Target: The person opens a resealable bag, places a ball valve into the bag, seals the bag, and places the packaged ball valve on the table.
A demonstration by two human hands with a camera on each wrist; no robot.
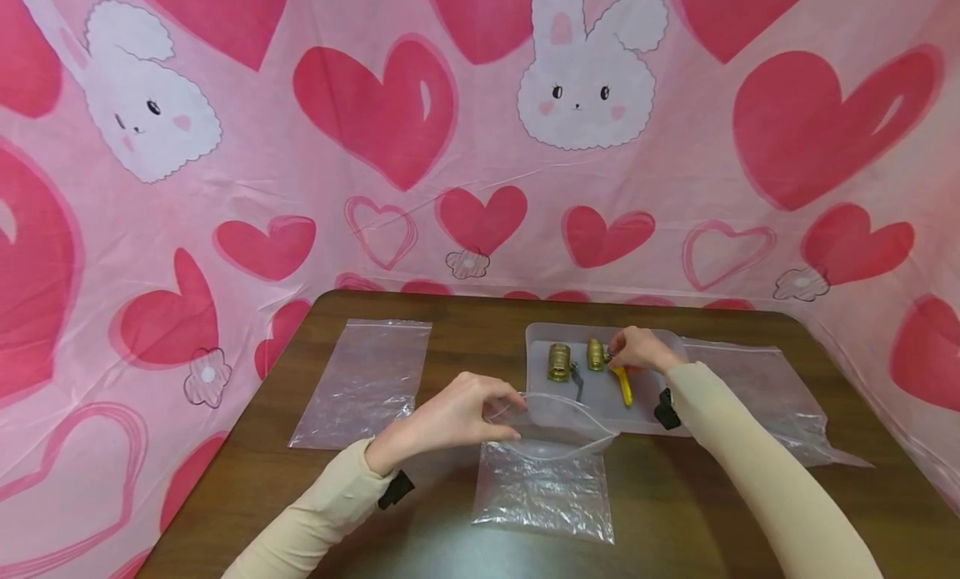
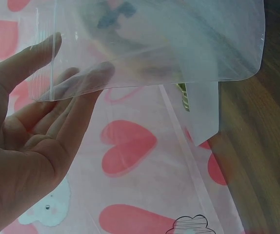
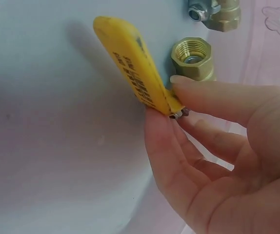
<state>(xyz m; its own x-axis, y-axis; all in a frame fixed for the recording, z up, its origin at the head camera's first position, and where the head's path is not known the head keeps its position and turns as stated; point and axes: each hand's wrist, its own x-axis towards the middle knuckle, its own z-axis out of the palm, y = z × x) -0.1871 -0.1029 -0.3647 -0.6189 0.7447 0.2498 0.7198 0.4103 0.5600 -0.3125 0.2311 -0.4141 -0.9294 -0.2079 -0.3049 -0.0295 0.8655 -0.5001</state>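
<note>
My left hand (image 1: pixel 465 412) holds a clear zip bag (image 1: pixel 543 491) at its mouth, thumb and fingers spreading the zip edge apart. The bag's lower part lies against the table, and its mouth gapes toward the tray. In the right wrist view, my right hand (image 3: pixel 208 141) pinches a ball valve by the base of its yellow lever (image 3: pixel 130 63), near the nut. Its threaded brass body (image 3: pixel 192 56) shows just beyond the thumb. A second brass valve (image 1: pixel 558 362) with a grey lever (image 1: pixel 577 383) lies to the left in the tray.
The shallow translucent tray (image 1: pixel 600 412) stands toward the table's back right. One flat clear bag (image 1: pixel 367 387) lies at the left, and another clear bag (image 1: pixel 757 387) is to the right of the tray. A pink heart-patterned cloth (image 1: pixel 480 162) hangs behind the wooden table (image 1: pixel 247 479).
</note>
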